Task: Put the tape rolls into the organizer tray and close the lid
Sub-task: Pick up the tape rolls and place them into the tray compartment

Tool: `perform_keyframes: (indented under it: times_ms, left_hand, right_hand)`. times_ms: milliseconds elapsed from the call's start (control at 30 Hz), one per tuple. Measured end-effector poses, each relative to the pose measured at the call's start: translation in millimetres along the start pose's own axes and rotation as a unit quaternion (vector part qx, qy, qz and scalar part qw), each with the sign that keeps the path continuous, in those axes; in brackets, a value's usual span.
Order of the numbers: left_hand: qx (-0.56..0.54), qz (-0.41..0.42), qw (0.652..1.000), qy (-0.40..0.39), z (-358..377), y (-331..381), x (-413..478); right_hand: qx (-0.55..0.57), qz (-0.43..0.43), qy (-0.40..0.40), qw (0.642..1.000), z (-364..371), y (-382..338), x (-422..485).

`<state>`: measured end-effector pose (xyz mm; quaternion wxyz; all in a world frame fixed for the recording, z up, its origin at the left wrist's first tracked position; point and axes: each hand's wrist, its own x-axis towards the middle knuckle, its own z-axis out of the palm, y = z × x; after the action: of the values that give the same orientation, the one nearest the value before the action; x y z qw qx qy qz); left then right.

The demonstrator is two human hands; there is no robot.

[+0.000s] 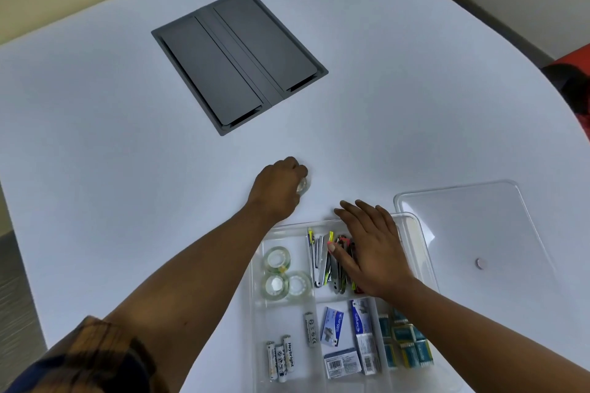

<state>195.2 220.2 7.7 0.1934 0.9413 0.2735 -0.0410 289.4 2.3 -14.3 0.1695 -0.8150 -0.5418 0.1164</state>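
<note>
1. Right now my left hand [276, 190] is curled over a clear tape roll [302, 185] on the white table [95, 105], just beyond the far edge of the organizer tray [415, 234]; the fingers are clenched around it, and only a sliver of the roll shows at the knuckles
2. My right hand [372, 249] lies flat and released, palm down over the middle compartment with the staplers [319, 262], gripping nothing; I judge it is there to steady the tray while the other hand works
3. Three tape rolls [277, 260] already sit in the tray's far-left compartment, touching one another, so the held roll most likely belongs with them, a short pull back toward me
4. Batteries [281, 357] and small staple boxes [338, 360] fill the nearer compartments, which is why that tape compartment looks like the natural place
5. Off to the right, the clear lid [463, 223] rests on the table, its near corner tucked against the tray, handy for my right hand once the last roll is in
6. Farther away, the dark cable hatch [239, 60] is set into the table and plays no part
</note>
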Motion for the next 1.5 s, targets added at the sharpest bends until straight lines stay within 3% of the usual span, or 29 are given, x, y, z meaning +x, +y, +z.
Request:
perform_keyframes:
  times_ms: [200, 300, 400, 533, 800, 933, 1000, 1133, 1233, 1500]
  left_hand:
    - [-0.132, 0.003, 0.986, 0.107, -14, 17, -35]
    - [-0.173, 0.02, 0.978, 0.118, -13, 28, -65]
    - [-0.192, 0.035, 0.975, 0.11, -8, 43, -93]
    - [-0.209, 0.034, 0.972, 0.103, 1, 52, -122]
    - [-0.213, 0.023, 0.966, 0.148, 8, 43, -162]
    - [-0.239, -0.093, 0.933, 0.254, 17, 15, -187]
    - [-0.209, -0.175, 0.924, 0.268, 30, -6, -201]
    - [-0.11, -0.301, 0.943, 0.092, 65, -41, -226]
    - [-0.098, -0.295, 0.95, -0.032, 85, -49, -234]
    - [-0.093, -0.294, 0.94, -0.144, 83, -57, -226]
  right_hand:
    - [0.086, 0.036, 0.015, 0.995, -15, -11, 6]
    - [0.18, 0.061, 0.05, 0.98, -28, -23, 5]
    - [0.239, 0.036, 0.034, 0.97, -39, -39, 2]
    - [0.236, -0.009, -0.023, 0.972, -46, -53, -2]
    - [0.137, 0.018, -0.061, 0.989, -41, -75, -12]
    - [0.061, -0.015, -0.043, 0.997, -33, -80, -8]
    - [0.036, -0.053, -0.034, 0.997, -26, -81, -6]
    - [-0.031, -0.102, -0.059, 0.992, -11, -87, 1]
    - [-0.093, -0.114, -0.082, 0.986, -4, -85, 2]
    - [-0.054, -0.053, -0.088, 0.993, -1, -88, 2]
